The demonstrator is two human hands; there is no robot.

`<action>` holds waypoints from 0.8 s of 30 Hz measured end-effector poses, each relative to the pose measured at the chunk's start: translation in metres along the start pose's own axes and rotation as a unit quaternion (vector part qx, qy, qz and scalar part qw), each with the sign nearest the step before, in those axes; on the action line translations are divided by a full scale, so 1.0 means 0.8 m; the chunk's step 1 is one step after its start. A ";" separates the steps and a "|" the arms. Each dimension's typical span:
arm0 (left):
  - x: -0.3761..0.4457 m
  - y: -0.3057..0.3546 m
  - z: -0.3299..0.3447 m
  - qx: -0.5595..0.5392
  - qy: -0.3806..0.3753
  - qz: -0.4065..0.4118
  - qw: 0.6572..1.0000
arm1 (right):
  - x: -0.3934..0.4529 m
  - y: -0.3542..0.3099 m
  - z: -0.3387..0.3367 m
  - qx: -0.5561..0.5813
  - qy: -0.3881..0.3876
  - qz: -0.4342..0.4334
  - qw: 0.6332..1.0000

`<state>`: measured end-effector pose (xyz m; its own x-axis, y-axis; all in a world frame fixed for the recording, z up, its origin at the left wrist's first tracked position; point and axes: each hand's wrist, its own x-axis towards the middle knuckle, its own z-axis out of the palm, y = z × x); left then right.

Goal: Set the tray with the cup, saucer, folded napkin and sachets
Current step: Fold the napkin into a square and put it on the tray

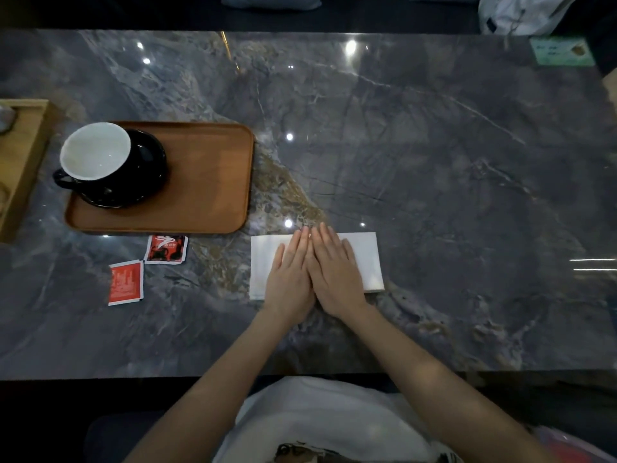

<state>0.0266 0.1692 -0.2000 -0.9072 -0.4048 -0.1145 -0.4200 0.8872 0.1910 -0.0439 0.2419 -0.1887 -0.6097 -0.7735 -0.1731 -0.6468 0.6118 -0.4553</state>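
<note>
A brown wooden tray [207, 182] lies on the marble table at the left. On its left part a black cup with a white inside [95, 152] stands on a black saucer [147, 175]. Two red sachets lie on the table just in front of the tray: one sachet [166, 248] near its edge, the other sachet [126, 283] further left and nearer me. A white napkin [364, 255], folded to a long rectangle, lies right of the tray. My left hand [289, 272] and my right hand [335, 270] press flat on it side by side, fingers straight.
A light wooden box [23, 155] stands at the far left edge beside the tray. A green card [562, 51] lies at the back right corner, with a white bag [521, 15] behind the table. The table's front edge runs just before my body.
</note>
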 end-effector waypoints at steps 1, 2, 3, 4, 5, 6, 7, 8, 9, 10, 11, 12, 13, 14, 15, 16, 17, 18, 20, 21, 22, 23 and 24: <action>-0.001 0.000 0.002 0.007 -0.010 -0.013 1.000 | -0.001 0.006 0.001 -0.051 -0.014 -0.009 0.999; -0.003 0.000 0.002 0.011 -0.016 -0.025 1.000 | -0.003 0.012 0.001 -0.088 -0.032 -0.012 0.995; -0.005 -0.003 0.003 0.016 -0.018 -0.035 0.999 | -0.004 0.019 0.000 -0.114 -0.047 -0.010 0.992; -0.007 -0.006 0.003 0.018 -0.015 -0.046 0.999 | -0.006 0.027 -0.002 -0.134 -0.058 -0.008 0.989; -0.010 -0.011 0.003 0.017 -0.008 -0.055 0.998 | -0.007 0.036 -0.004 -0.155 -0.065 -0.006 0.986; -0.013 -0.017 0.003 0.016 -0.003 -0.066 0.998 | -0.009 0.045 -0.007 -0.172 -0.060 -0.002 0.983; -0.017 -0.022 0.002 0.018 0.001 -0.078 0.997 | -0.012 0.055 -0.011 -0.181 -0.043 0.003 0.983; -0.021 -0.027 0.001 0.023 0.006 -0.092 0.995 | -0.016 0.063 -0.015 -0.179 -0.023 0.012 0.983; -0.024 -0.031 -0.001 0.032 0.007 -0.103 0.994 | -0.020 0.071 -0.018 -0.177 -0.009 0.022 0.984; -0.027 -0.034 -0.004 0.042 0.003 -0.109 0.993 | -0.024 0.077 -0.022 -0.177 -0.003 0.031 0.984; -0.030 -0.036 -0.007 0.050 -0.004 -0.111 0.993 | -0.027 0.082 -0.024 -0.176 -0.004 0.038 0.984; -0.032 -0.037 -0.010 0.057 -0.010 -0.111 0.992 | -0.029 0.086 -0.026 -0.174 -0.007 0.045 0.984; -0.032 -0.037 -0.013 0.063 -0.010 -0.111 0.992 | -0.031 0.088 -0.027 -0.173 -0.002 0.050 0.984; -0.033 -0.036 -0.015 0.066 -0.005 -0.112 0.991 | -0.033 0.088 -0.029 -0.171 0.009 0.047 0.984; -0.032 -0.033 -0.016 0.064 0.004 -0.110 0.992 | -0.036 0.086 -0.030 -0.168 0.014 0.034 0.985; -0.033 -0.027 -0.016 0.059 0.011 -0.099 0.993 | -0.041 0.083 -0.031 -0.167 0.013 0.012 0.986; -0.034 -0.020 -0.015 0.050 0.013 -0.081 0.995 | -0.045 0.080 -0.028 -0.171 0.007 -0.016 0.985; -0.036 -0.013 -0.012 0.038 0.011 -0.061 0.997 | -0.050 0.078 -0.026 -0.175 -0.005 -0.040 0.984; -0.041 -0.003 -0.005 0.021 -0.008 -0.044 0.999 | -0.058 0.079 -0.025 -0.173 -0.027 -0.052 0.983; -0.043 -0.001 -0.001 0.014 -0.016 -0.048 0.999 | -0.059 0.082 -0.025 -0.171 -0.034 -0.048 0.983; -0.045 0.000 0.002 0.006 -0.020 -0.055 0.998 | -0.061 0.087 -0.026 -0.174 -0.042 -0.043 0.983; -0.046 -0.001 0.004 0.001 -0.021 -0.060 0.998 | -0.063 0.093 -0.027 -0.178 -0.050 -0.038 0.982; -0.046 -0.002 0.005 -0.002 -0.020 -0.062 0.998 | -0.065 0.099 -0.029 -0.180 -0.058 -0.033 0.981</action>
<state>0.0612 0.1835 -0.2003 -0.8468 -0.5019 -0.1764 -0.5289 0.8299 0.1778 -0.0738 0.3349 -0.1959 -0.5182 -0.8143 -0.2616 -0.8157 0.5625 -0.1350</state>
